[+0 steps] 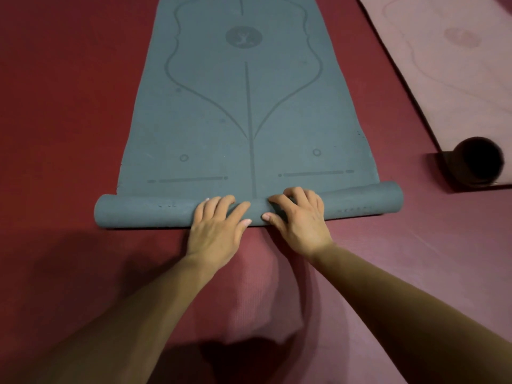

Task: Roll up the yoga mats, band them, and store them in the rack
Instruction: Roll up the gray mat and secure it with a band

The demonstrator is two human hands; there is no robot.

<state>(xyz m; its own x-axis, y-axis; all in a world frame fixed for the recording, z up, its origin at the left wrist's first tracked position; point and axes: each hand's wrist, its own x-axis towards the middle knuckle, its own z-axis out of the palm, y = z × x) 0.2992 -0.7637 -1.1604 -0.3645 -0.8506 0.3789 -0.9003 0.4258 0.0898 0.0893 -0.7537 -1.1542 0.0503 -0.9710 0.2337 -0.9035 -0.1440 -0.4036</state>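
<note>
A blue-grey yoga mat [243,112] with printed alignment lines lies flat on the dark red floor, stretching away from me. Its near end is rolled into a thin tube [144,212] across the frame. My left hand [219,228] sits on the tube's middle, fingers curled over the top and thumb on the near side. Beside it, my right hand [299,217] grips the tube the same way, fingertips bent over its far side.
A pink mat [448,65] lies flat at the upper right, with a dark rolled-up object [478,164] at its near corner. Dark red floor covering [69,106] surrounds the mats. No rack or bands are in view.
</note>
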